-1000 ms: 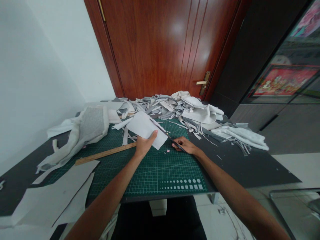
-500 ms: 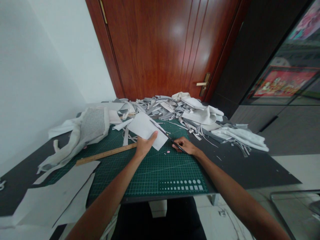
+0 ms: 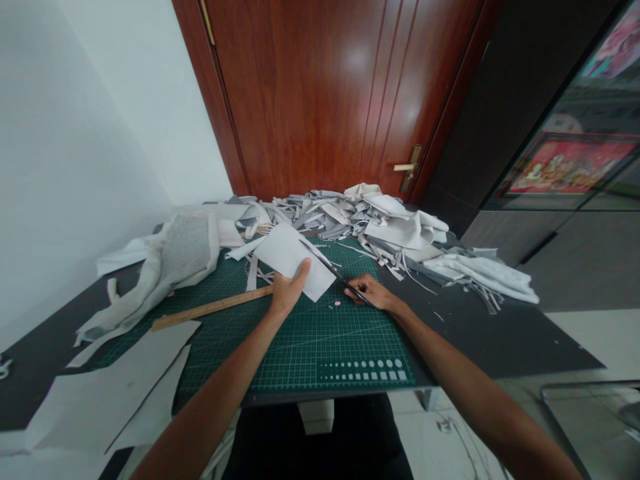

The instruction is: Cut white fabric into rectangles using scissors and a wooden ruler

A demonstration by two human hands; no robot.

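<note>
We see the left hand (image 3: 287, 288) pinching a white piece (image 3: 285, 250) at its near edge: the thumb lies along the top, while the other fingers pass underneath, where we cannot make them out. Whether the piece is paper or cloth, we cannot tell. It is held over the far half of a green cutting mat (image 3: 300, 347), tilted a little, and we cannot judge whether its underside touches anything.

The right hand (image 3: 369, 292) has its fingers curled closed around the handle of some dark scissors (image 3: 323, 257). Those fingers hide most of the grip, so we cannot see how they sit in the loops. The blades run up and leftward along the right part of the white piece; they show as one thin dark line, and we cannot say how far apart they stand.

A wooden ruler (image 3: 210, 308) lies aslant on the mat, its right end meeting the left hand, which may cover its tip. Left of it, a grey and white bundle (image 3: 183, 250) overlaps the mat's edge, its folds hard to separate. Two large pale sheets (image 3: 105, 393) lie nearest us on the left, blurring towards the corner. At the back of the dark worktop (image 3: 480, 347), a heap of scraps (image 3: 320, 212) is too tangled to count. A small white object (image 3: 5, 369) is cut off by the left border.
</note>
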